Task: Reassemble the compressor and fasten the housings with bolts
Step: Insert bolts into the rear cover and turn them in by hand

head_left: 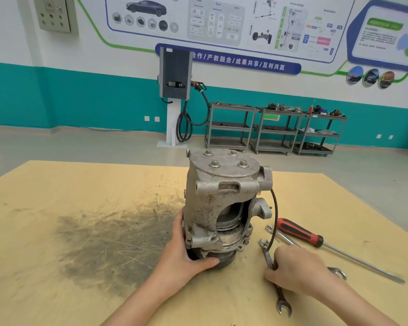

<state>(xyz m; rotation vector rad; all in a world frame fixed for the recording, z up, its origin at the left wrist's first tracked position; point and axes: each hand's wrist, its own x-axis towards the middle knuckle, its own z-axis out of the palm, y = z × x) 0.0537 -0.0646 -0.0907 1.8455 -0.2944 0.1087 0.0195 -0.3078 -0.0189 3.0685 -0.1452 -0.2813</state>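
Grey cast metal, stained and scuffed, makes up the compressor (222,203), which stands on end near the middle of the plywood table (80,196), its long axis vertical and its dark pulley end down. Four hex bolts (225,158) sit in the flat top housing. A cutaway on the right side shows shiny rings inside, and a thin black cable (275,208) loops down from the upper right. The left hand (186,250) grips the base, thumb curled along the pulley. The right hand (299,271) lies over a wrench (272,274) and seems to pinch its shaft, though its fingers are mostly hidden. A red-handled screwdriver (299,232) lies just beyond.
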